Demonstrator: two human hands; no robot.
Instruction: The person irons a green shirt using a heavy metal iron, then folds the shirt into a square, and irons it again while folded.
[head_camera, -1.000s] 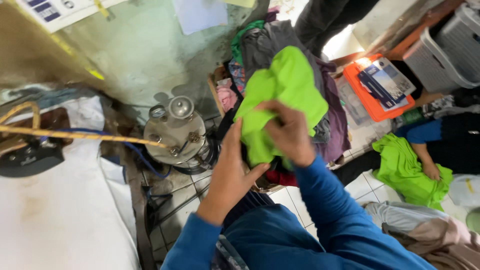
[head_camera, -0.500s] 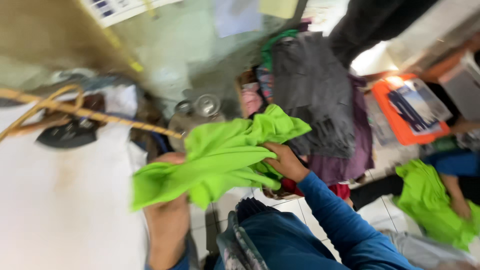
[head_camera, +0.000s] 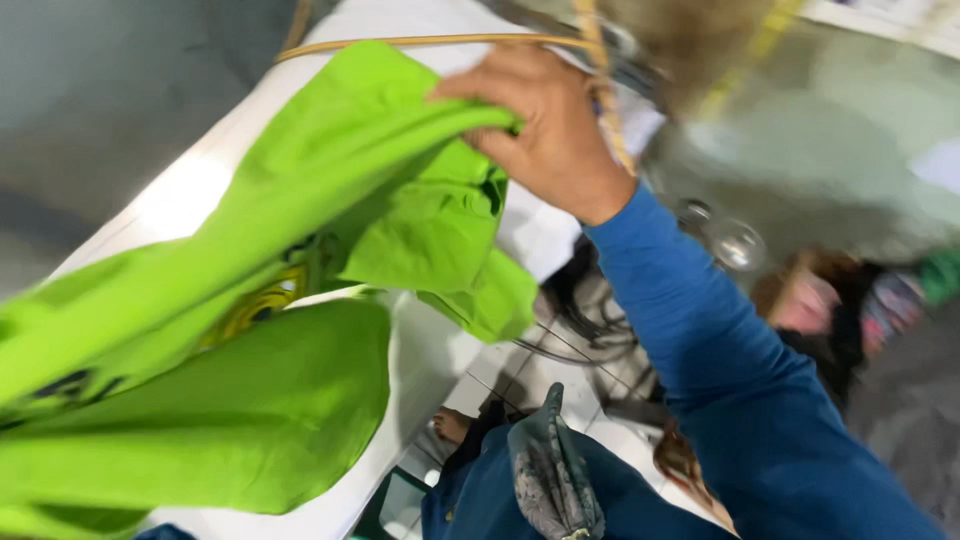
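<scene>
Right hand (head_camera: 548, 125): at 12 o'clock, fingers clenched on bunched lime-green garment (head_camera: 250, 330).
Left hand: out of sight.
Garment: draped toward 8 o'clock over white padded board (head_camera: 185, 190).

Only 1 hand is visible: the right hand (head_camera: 545, 125), raised at upper centre, fingers curled closed in a pinch grip, knuckles toward the camera. Its forearm, in a blue sleeve (head_camera: 740, 370), extends down to lower right. The left hand is out of frame.

White padded board (head_camera: 420, 350) under a spread bright green garment (head_camera: 220, 400), tiled floor (head_camera: 530, 370) just beside.
</scene>
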